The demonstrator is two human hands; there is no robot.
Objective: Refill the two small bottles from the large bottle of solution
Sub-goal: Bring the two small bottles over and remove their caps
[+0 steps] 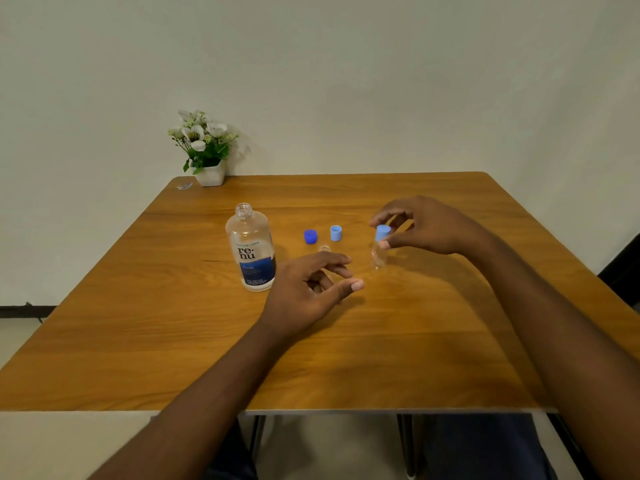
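A person's right hand (427, 226) pinches the fitted blue cap (382, 232) on a small clear bottle (378, 258) standing right of centre on the wooden table (138, 341). The left hand (306, 292), fingers loosely spread and holding nothing, partly hides a second small bottle (324, 248), apparently uncapped. The large bottle (251, 247) stands uncapped at left, with a dark-blue cap (310, 236) and a pale-blue cap (336, 233) lying loose between.

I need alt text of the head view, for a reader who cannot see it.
The right hand pinches a light-blue plastic cap on a small clear bottle; the left hand is open near an uncapped large clear bottle on the wooden table.
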